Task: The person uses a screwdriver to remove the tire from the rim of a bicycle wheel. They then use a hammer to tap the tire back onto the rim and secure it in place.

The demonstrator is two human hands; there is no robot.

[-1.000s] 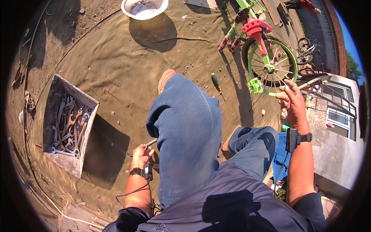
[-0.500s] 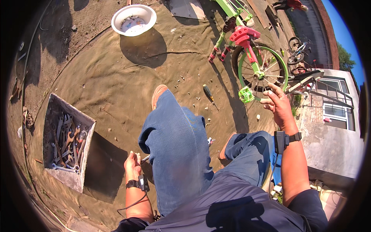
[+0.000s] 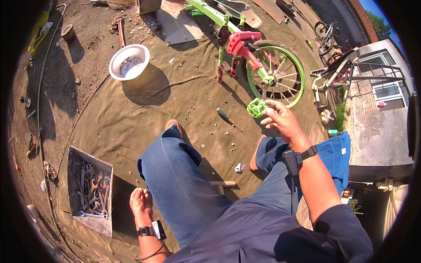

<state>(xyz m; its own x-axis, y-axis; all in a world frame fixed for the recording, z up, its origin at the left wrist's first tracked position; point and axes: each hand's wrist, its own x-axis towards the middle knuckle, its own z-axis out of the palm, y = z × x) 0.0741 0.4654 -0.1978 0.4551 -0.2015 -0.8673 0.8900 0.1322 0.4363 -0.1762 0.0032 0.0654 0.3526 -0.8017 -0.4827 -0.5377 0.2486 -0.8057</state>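
My right hand reaches out over my right knee, thumb and fingers closed on the end of a bright green pedal. Just beyond the pedal is a wheel with a green rim, part of a green bicycle frame with a pink bracket. My left hand hangs low beside my left knee, its fingers loosely curled and a little apart, with no object visible in them. It is nearest to a metal box holding several wrenches.
A screwdriver lies on the brown ground cloth among small scattered bits. A white basin stands far left, with a pipe wrench behind it. A wooden piece shows between my legs. Another bike stands far right.
My view has shifted, so the box and basin sit lower. My right fingers have closed in on the pedal. My left hand has come away from the metal rod seen beside it before.
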